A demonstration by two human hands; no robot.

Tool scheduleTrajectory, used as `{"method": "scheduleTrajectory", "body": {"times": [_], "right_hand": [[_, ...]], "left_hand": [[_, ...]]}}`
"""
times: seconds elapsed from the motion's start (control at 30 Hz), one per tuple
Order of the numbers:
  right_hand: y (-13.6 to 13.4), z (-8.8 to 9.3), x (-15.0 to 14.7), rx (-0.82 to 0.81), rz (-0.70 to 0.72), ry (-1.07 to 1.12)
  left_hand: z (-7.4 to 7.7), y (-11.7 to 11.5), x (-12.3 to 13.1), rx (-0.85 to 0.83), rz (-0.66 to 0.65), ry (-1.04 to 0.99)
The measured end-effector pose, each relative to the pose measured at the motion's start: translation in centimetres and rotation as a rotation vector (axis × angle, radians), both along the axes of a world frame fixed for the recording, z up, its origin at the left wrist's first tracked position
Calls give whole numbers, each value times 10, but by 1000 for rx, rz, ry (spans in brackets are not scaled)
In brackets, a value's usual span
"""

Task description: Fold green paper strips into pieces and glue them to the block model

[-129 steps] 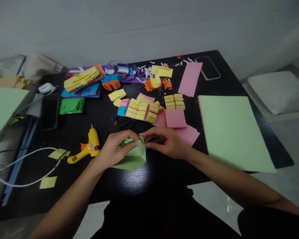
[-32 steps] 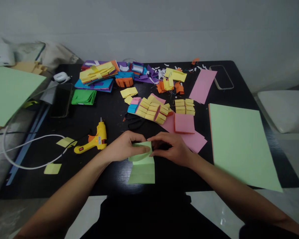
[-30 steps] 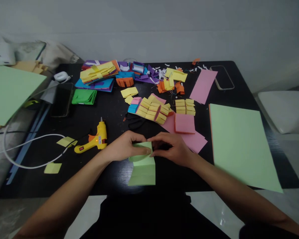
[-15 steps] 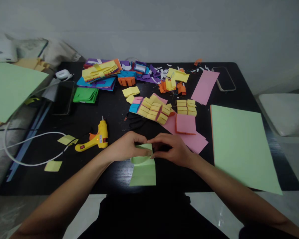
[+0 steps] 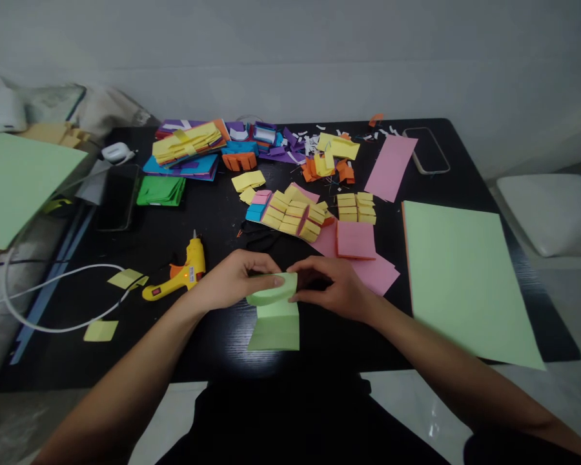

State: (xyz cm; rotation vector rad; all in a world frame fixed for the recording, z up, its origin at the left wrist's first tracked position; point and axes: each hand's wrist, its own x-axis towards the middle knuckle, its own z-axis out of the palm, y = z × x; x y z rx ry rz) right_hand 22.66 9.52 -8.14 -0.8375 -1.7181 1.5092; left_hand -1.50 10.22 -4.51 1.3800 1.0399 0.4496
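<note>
Between my hands is a light green paper strip (image 5: 274,326), creased across, its upper part curled over and its lower flap hanging toward me. My left hand (image 5: 235,279) pinches the curled part, thumb on top and fingers behind. At the strip's right edge, my right hand (image 5: 333,287) holds it between thumb and fingertips. Left of my left hand lies a yellow hot glue gun (image 5: 186,271) with a small orange light showing. Just beyond my hands sits a paper piece with rows of yellow folded loops (image 5: 293,214). Black-handled scissors (image 5: 259,237) lie partly under it.
Large light green sheets (image 5: 465,278) lie at the right. Pink paper (image 5: 391,166) and a phone (image 5: 426,152) are behind them. Folded colored paper stacks (image 5: 188,145) and white scraps line the back. A white cable (image 5: 53,329) loops at the left, near small yellow-green pieces (image 5: 101,330).
My left thumb has slid up onto the curled part of the green strip, which shows more of its surface. The whole view has shifted slightly; both hands still hold the strip.
</note>
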Motion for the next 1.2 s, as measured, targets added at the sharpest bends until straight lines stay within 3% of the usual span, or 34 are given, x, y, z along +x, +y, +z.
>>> {"method": "scheduleTrajectory", "body": {"times": [0.23,0.63,0.97,1.2], "right_hand": [[0,-2,-1,-70,-20,26],[2,1,-1,-84,-46,19],[1,5,1,257,43,-148],[4,12,3,14,-99,-126]], "left_hand": [[3,1,-3,28,-35,-5],[7,3,-6,-11,19,5],[-1,-1,1,41,5,24],[11,-2,-13,219,-45,-183]]}}
